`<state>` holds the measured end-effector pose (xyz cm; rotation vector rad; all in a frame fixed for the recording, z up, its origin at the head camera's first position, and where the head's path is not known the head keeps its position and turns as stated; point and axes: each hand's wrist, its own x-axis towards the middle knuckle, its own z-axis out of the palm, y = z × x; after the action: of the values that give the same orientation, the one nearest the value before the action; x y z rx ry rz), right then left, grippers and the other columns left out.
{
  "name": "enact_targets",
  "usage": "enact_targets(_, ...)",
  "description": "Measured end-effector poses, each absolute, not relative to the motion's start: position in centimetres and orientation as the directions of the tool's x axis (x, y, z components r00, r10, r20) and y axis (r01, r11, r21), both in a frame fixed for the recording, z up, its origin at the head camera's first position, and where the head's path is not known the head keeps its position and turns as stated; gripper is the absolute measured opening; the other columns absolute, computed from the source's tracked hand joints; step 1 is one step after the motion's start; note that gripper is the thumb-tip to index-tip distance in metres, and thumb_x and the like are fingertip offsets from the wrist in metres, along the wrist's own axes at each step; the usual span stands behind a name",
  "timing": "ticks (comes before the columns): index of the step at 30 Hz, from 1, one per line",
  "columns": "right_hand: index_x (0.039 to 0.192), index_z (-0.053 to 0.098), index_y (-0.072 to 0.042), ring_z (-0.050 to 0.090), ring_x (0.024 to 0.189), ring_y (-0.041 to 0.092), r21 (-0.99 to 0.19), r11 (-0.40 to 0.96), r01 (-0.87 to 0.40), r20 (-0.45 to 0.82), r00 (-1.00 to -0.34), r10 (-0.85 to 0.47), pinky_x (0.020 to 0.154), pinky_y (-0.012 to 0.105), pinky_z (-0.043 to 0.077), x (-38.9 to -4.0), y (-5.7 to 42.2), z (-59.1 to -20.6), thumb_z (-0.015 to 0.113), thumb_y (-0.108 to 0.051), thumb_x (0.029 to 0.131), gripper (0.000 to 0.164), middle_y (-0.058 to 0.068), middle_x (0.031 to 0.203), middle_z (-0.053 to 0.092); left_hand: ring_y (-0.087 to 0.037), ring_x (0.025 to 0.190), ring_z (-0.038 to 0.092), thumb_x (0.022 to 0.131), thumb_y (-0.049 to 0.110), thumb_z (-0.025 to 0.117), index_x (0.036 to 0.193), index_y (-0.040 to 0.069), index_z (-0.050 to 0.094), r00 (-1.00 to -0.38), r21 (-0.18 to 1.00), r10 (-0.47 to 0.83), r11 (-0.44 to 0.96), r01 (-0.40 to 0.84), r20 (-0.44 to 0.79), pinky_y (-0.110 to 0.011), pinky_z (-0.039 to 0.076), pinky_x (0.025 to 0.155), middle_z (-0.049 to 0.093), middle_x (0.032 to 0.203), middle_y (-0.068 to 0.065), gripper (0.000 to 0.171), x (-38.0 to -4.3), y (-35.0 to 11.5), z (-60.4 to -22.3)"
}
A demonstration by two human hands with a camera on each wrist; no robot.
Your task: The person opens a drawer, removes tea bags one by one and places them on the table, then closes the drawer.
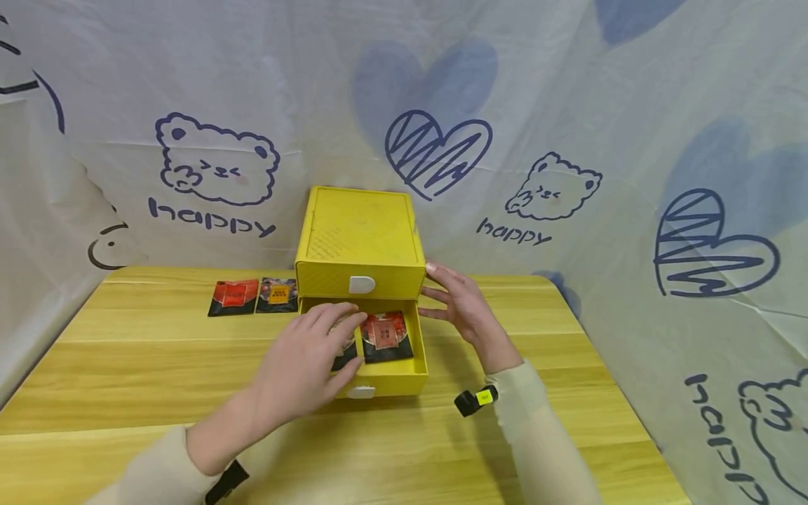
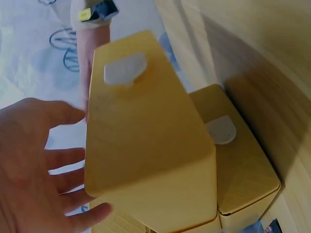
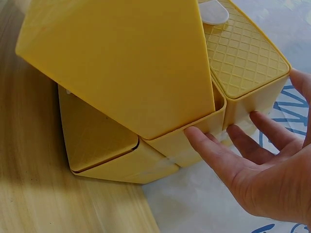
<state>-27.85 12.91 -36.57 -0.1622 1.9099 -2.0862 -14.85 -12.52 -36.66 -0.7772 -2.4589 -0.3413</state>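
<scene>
A yellow drawer box [image 1: 362,228] stands at the table's back, with a drawer [image 1: 394,384] pulled out below the top one. Inside lie two flat packets: a red-and-black packet [image 1: 386,337] in plain sight, and a second packet [image 1: 344,354] partly hidden by my left hand [image 1: 303,358]. That hand hovers over the drawer's left part, its fingers loosely bent; in the left wrist view they spread beside the drawer front [image 2: 146,126]. Whether it touches a packet is hidden. My right hand [image 1: 470,312] rests straight fingertips against the box's right side [image 3: 257,104].
A red packet [image 1: 233,298] and a packet with an orange label [image 1: 278,294] lie on the wooden table [image 1: 158,372] left of the box. A printed white cloth [image 1: 328,91] hangs behind. Another shut drawer with a white tab [image 2: 222,130] sits under the pulled-out one.
</scene>
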Motion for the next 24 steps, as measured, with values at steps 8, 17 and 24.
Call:
enact_targets(8,0.133,0.055,-0.015,0.053,0.121,0.029,-0.986,-0.071,0.152,-0.124,-0.946,-0.299,0.092,0.055,0.046,-27.8,13.0,-36.6,0.070,-0.049,0.081,0.063,0.000,0.138,0.049,-0.028,0.123,0.047,0.081,0.044,0.070,0.131,0.011,0.055,-0.819,0.172,0.432,0.837,0.520,0.378,-0.047,0.045,0.096,0.050,0.136,-0.010,0.062,-16.2,-12.9,-36.7)
enact_targets(17,0.133,0.055,-0.015,0.053,0.121,0.029,-0.985,-0.071,0.158,-0.131,-0.946,-0.298,0.093,0.056,0.046,-27.8,12.9,-36.6,0.069,-0.048,0.082,0.063,0.000,0.139,0.048,-0.031,0.130,0.041,0.078,0.047,0.073,0.139,0.008,0.047,-0.872,0.229,0.454,0.843,0.486,0.180,-0.048,0.040,0.102,0.043,0.143,-0.012,0.077,-17.4,-12.8,-36.4)
enact_targets(24,0.133,0.054,-0.014,0.053,0.120,0.029,-0.986,-0.063,0.154,-0.130,-0.947,-0.295,0.089,0.052,0.049,-27.8,12.9,-36.5,0.069,-0.049,0.081,0.064,0.000,0.139,0.048,-0.033,0.131,0.040,0.074,0.047,0.077,0.138,0.004,0.048,-0.873,0.211,0.485,0.849,0.484,0.051,-0.049,0.038,0.104,0.044,0.143,-0.014,0.082,-18.5,-12.7,-36.1)
